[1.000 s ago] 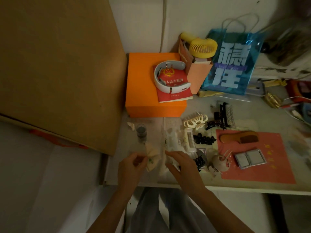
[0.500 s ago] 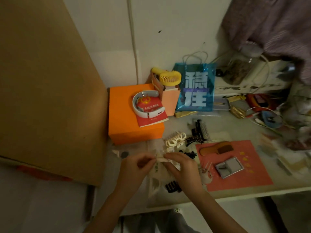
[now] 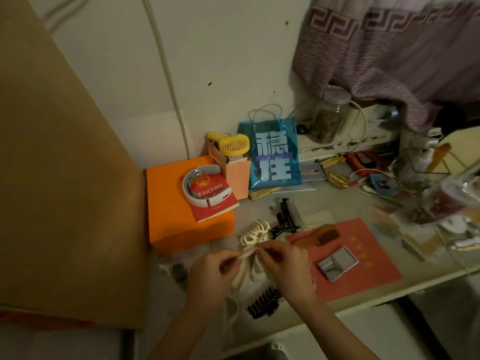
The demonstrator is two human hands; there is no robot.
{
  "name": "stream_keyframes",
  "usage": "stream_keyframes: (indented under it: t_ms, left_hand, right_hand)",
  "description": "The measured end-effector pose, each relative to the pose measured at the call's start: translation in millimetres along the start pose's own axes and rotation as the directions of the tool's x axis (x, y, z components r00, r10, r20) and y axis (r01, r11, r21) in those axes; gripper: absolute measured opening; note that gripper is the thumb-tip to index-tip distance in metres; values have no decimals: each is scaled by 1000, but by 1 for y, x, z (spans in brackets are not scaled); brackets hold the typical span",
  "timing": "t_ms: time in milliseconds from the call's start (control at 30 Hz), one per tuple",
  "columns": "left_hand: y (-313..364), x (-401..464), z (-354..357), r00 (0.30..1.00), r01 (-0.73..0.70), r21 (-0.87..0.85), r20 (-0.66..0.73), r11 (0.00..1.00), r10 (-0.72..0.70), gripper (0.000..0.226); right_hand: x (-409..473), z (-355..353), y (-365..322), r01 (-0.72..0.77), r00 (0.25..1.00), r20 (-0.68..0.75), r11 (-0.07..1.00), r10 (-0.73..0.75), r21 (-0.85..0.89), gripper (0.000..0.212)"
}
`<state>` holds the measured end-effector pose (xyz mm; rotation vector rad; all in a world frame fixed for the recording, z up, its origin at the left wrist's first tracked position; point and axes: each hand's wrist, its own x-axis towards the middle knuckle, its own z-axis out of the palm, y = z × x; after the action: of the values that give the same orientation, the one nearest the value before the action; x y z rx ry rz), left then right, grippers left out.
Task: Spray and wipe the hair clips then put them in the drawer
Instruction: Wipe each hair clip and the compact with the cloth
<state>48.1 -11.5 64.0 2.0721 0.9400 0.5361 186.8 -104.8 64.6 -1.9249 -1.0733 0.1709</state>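
Two hands over the desk (image 3: 337,203) | left hand (image 3: 210,276) and right hand (image 3: 283,266) each pinch one pale cloth (image 3: 246,268), grip closed on it | clips lying on desk: one cream claw clip (image 3: 254,233), one black comb clip (image 3: 263,302) under hands, about two dark clips (image 3: 285,219) behind | one orange box (image 3: 168,209) left

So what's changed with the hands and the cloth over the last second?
Both hands, left and right, have lifted the pale cloth off the table and drawn together, each pinching its top edge. The camera tilted up too. The cream claw clip, black clip and wooden comb lie as before.
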Motion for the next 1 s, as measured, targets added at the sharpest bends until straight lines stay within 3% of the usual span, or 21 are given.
stream_keyframes:
  t_ms: [167,333,433,600,733,833,933,1000]
  left_hand:
    - [9,6,7,993,115,-222,62,968,-104,20]
    - [16,11,9,962,266,-543,204,796,-183,19]
    - [16,13,10,966,241,-576,222,781,-134,20]
    - [7,17,15,961,265,-525,216,809,-174,14]
    - [-2,21,23,914,404,-602,247,689,-321,14]
    - [-5,23,30,872,485,-650,308,585,-381,14]
    - [-10,23,40,837,537,-630,319,561,-444,13]
    - [-12,21,46,824,553,-637,322,537,-467,16]
  right_hand:
    - [1,0,-9,-122,992,2,981,123,151,11]
    - [0,-5,-15,-149,988,82,948,131,282,25]
    - [-5,-7,-13,-163,983,129,937,129,308,39]
    - [-13,-2,-2,-227,973,108,914,203,336,32]
    - [-11,1,13,-280,958,-2,941,286,191,43]
    - [-2,2,24,-538,843,238,769,482,347,61]
    - [7,3,38,-675,738,440,534,512,509,36]
    - [9,4,47,-668,744,455,521,489,532,21]
